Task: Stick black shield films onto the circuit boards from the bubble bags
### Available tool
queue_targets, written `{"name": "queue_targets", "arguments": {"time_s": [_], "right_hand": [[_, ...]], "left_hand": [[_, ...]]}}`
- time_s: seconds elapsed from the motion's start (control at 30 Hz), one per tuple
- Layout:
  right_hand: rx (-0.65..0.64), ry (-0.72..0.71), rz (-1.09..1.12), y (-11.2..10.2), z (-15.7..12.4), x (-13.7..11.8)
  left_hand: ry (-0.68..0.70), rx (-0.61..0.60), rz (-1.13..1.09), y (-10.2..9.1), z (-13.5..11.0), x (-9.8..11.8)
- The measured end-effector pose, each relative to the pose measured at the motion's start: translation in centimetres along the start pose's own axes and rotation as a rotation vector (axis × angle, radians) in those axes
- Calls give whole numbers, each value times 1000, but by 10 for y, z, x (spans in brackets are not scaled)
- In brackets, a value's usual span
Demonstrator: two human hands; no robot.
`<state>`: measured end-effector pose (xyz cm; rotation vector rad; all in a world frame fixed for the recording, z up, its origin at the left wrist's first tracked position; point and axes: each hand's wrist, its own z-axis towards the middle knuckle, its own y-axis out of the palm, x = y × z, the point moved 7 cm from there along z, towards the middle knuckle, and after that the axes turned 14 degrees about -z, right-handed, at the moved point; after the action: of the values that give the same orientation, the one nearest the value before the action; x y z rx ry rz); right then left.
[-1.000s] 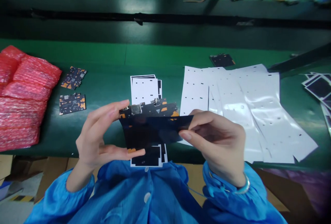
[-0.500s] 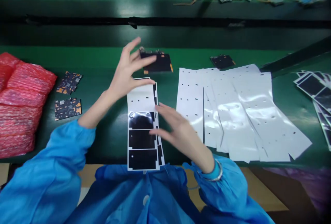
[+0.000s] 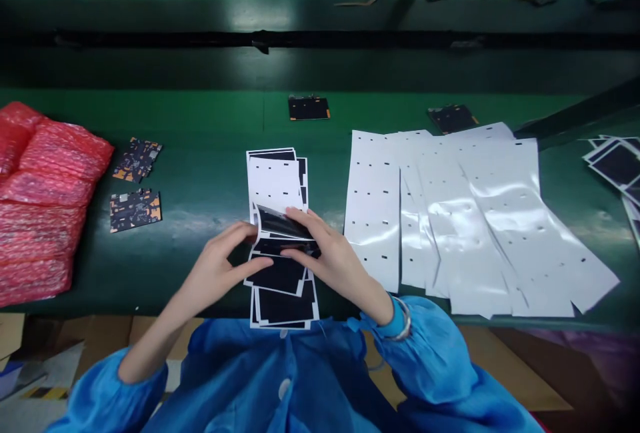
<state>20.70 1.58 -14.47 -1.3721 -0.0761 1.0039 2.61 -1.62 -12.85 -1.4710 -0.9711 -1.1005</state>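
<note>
Between my two hands a sticker sheet with black rectangles and a white backing (image 3: 277, 274) is bent upward across its middle. My left hand (image 3: 219, 261) pinches its left edge, fingers behind and thumb in front. My right hand (image 3: 334, 251) grips the right side, its fingers on the black part by the fold. Beneath lies a stack of similar sheets (image 3: 287, 305), edges showing at top and bottom. Farther back, on the green bench, sits a black circuit board (image 3: 309, 108), apart from both hands.
White backing sheets (image 3: 460, 219) overlap to the right, with another dark board (image 3: 453, 119) behind them. More black sticker sheets (image 3: 617, 166) lie far right. Two circuit boards (image 3: 135, 210) rest at left beside red bubble wrap (image 3: 47, 209). A raised ledge (image 3: 300, 9) runs along the back.
My left hand has come down from near the back board to the sheet's left edge. My right hand has closed on the right side. The sheet is now lifted and bent; the back board lies farther away.
</note>
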Motion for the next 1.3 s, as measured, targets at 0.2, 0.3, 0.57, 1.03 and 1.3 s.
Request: {"name": "queue_targets", "arguments": {"time_s": [0.2,0.3,0.57,1.03,1.3], "right_hand": [[100,-180,-206,-37,5,-40],[199,-265,-229,-51,7,-54],[234,-387,-453,-46,6,-72],[305,140,361,-65,8,-28],[181,361,650,-41,8,-8]], "left_hand": [[32,209,-254,22,-11,0],[78,222,-187,24,-14,9],[233,200,-82,31,-15,31],[181,394,324,32,-21,-13],[131,259,-144,31,-37,-5]]}}
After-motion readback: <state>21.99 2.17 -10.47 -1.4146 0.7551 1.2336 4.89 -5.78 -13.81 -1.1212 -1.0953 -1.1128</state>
